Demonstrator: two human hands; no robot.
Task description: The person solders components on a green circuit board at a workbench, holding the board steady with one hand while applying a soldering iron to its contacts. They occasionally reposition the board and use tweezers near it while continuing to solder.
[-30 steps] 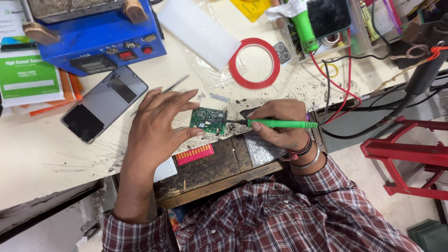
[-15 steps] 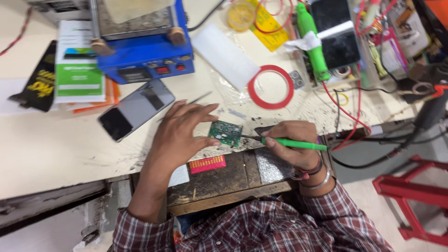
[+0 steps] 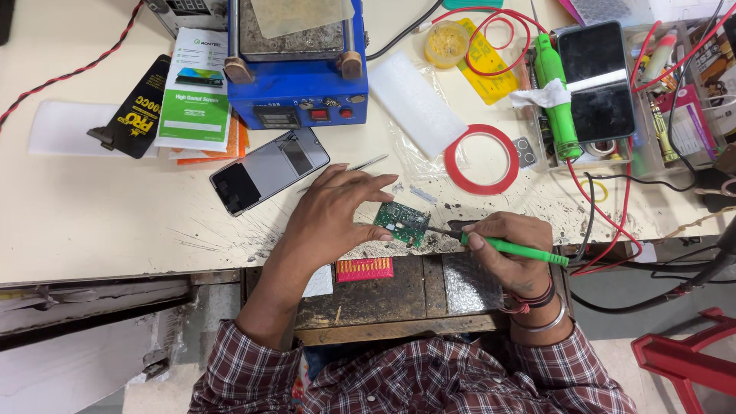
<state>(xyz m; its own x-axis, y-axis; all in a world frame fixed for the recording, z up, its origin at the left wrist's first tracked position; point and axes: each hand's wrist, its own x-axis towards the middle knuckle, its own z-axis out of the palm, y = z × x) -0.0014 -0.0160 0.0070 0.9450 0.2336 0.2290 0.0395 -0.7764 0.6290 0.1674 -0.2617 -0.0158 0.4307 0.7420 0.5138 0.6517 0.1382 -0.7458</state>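
Cream and much scratched, the bench (image 3: 115, 222) carries many things; a blue heating machine (image 3: 295, 73) stands at its far edge, a ring of red tape (image 3: 481, 159) lies to the right of the middle, and a grey phone back (image 3: 269, 169) with thin tweezers (image 3: 360, 165) beside it lies left of my hands. At the near edge, over the burnt and dirty part, my left hand (image 3: 330, 222) is half closed; thumb and fingertips pinch the small green circuit board (image 3: 402, 222) by its left side and keep it just above the surface. My right hand (image 3: 510, 249) is closed around the green soldering iron (image 3: 512, 247) like around a pen; its dark tip touches the right edge of the board. I judge that this step needs a steady board and a light touch; the tip should rest on one point only, and my holding fingers should remain away from the hot end.
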